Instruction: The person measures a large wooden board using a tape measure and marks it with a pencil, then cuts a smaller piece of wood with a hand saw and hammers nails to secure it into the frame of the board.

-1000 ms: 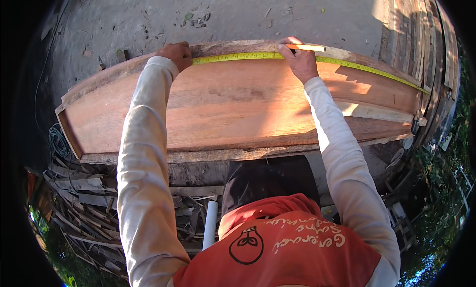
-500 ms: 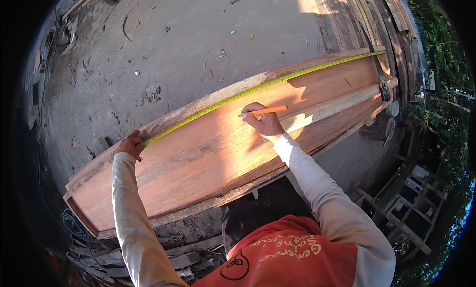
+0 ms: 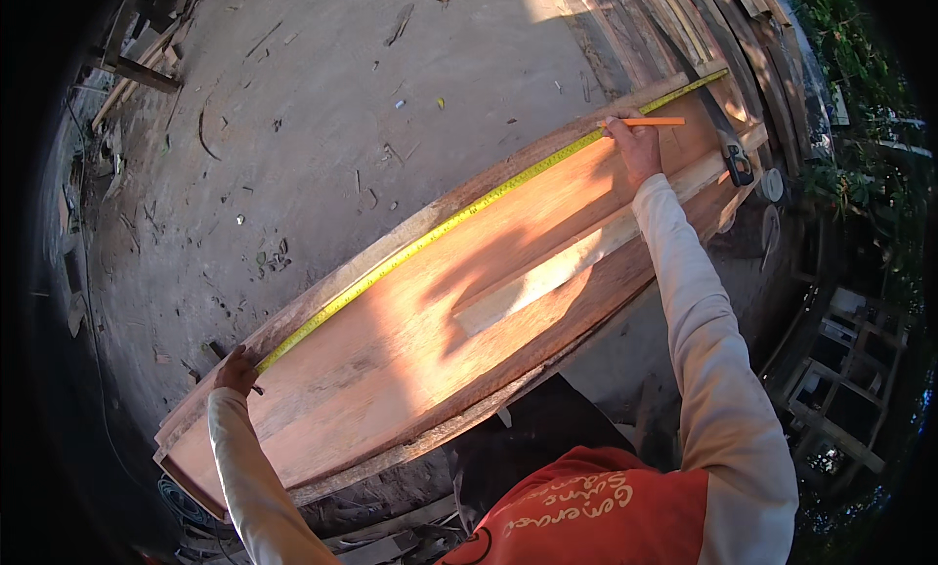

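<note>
A yellow tape measure runs stretched along the far edge of a long, shallow wooden panel with raised edges. My left hand is closed on the tape at its left end, by the far rim; its case, if there, is hidden. My right hand pinches an orange pencil, with the fingertips close to the tape near the panel's right part. A pale wooden strip lies lengthwise on the panel. At the right end rests a handsaw with a dark handle, its blade crossing the panel.
Several long boards lie beyond the right end. Scraps dot the concrete floor on the far side. A coiled hose sits by the near left corner. A wooden frame stands at the right. Round pale lids are near the saw.
My right hand has moved right and away from me, from the panel's middle up to the tape, with the pencil. My left hand still holds the tape's left end. The view has shifted.
</note>
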`<state>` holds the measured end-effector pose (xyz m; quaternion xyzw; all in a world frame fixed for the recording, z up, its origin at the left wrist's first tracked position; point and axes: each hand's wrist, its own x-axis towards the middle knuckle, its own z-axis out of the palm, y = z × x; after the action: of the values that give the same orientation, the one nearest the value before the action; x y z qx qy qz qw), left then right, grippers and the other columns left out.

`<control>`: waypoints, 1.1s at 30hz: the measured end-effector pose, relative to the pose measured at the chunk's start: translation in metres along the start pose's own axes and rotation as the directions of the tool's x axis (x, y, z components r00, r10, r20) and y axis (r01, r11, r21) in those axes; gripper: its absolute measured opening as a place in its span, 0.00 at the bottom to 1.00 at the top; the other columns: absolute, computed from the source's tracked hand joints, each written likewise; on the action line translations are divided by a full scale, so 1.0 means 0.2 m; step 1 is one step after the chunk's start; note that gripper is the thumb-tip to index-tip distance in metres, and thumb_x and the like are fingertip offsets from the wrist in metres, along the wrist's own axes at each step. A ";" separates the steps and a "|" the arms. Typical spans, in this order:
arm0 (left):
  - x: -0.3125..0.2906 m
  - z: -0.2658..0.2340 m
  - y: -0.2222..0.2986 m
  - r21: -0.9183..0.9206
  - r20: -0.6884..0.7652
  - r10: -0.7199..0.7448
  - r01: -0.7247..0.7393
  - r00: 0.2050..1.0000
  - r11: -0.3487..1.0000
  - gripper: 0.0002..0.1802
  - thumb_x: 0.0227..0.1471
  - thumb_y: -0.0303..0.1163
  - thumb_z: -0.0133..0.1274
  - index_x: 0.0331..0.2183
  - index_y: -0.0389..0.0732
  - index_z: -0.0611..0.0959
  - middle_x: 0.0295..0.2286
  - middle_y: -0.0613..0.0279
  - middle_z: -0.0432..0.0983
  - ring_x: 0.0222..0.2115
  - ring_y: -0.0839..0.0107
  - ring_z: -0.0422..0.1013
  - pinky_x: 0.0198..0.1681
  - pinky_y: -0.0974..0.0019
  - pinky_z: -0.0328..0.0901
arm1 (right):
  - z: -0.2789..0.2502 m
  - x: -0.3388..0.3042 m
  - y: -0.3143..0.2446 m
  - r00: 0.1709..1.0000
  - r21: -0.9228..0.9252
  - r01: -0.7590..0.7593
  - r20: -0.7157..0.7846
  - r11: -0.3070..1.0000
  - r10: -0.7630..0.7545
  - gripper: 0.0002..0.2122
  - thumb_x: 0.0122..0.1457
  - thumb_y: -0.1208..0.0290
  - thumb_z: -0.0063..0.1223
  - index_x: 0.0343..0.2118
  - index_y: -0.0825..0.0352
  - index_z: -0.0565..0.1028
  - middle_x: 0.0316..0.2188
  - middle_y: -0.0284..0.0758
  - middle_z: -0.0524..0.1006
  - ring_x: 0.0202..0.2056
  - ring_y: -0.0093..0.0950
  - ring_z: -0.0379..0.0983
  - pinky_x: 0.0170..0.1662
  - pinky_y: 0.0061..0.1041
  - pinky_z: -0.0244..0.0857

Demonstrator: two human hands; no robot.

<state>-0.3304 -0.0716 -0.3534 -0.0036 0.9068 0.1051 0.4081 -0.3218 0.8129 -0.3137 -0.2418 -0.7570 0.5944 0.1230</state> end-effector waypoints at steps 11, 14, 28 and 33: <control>0.00 0.01 0.38 0.262 -0.025 -0.080 0.084 0.996 0.961 0.16 0.46 0.36 0.56 0.38 0.46 0.89 0.63 0.57 0.63 0.55 0.53 0.71 0.58 0.57 0.66 | -0.45 0.50 0.14 0.975 -0.105 -0.036 0.213 0.994 0.058 0.05 0.56 0.71 0.57 0.33 0.65 0.78 0.28 0.30 0.77 0.32 0.20 0.72 0.39 0.22 0.66; 0.02 0.00 0.59 0.220 -0.017 -0.095 0.097 0.995 0.971 0.15 0.46 0.38 0.56 0.36 0.44 0.88 0.61 0.48 0.66 0.57 0.50 0.69 0.60 0.56 0.64 | -0.56 0.57 0.19 0.954 -0.118 -0.079 0.278 0.990 0.109 0.05 0.56 0.71 0.57 0.33 0.65 0.77 0.28 0.31 0.78 0.33 0.21 0.73 0.40 0.23 0.67; 0.06 -0.01 0.59 0.244 -0.051 -0.200 0.206 0.979 0.948 0.25 0.55 0.43 0.52 0.55 0.56 0.79 0.62 0.61 0.65 0.54 0.55 0.72 0.57 0.55 0.67 | -0.68 0.71 0.24 0.922 -0.179 -0.037 0.373 0.983 0.103 0.08 0.57 0.68 0.57 0.34 0.67 0.78 0.29 0.30 0.76 0.34 0.21 0.72 0.41 0.24 0.66; -0.01 0.05 0.54 0.104 -0.061 -0.201 0.207 0.978 0.973 0.28 0.51 0.44 0.57 0.55 0.52 0.80 0.61 0.60 0.67 0.55 0.56 0.71 0.58 0.58 0.66 | -0.71 0.76 0.18 0.892 -0.176 -0.008 0.443 0.984 0.086 0.08 0.57 0.67 0.57 0.33 0.67 0.78 0.28 0.30 0.77 0.34 0.21 0.73 0.41 0.25 0.67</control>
<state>-0.3315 0.0355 -0.3372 -0.0769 0.9160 0.0123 0.3936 -0.3762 1.0167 -0.3272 -0.1260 -0.8066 0.5704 -0.0906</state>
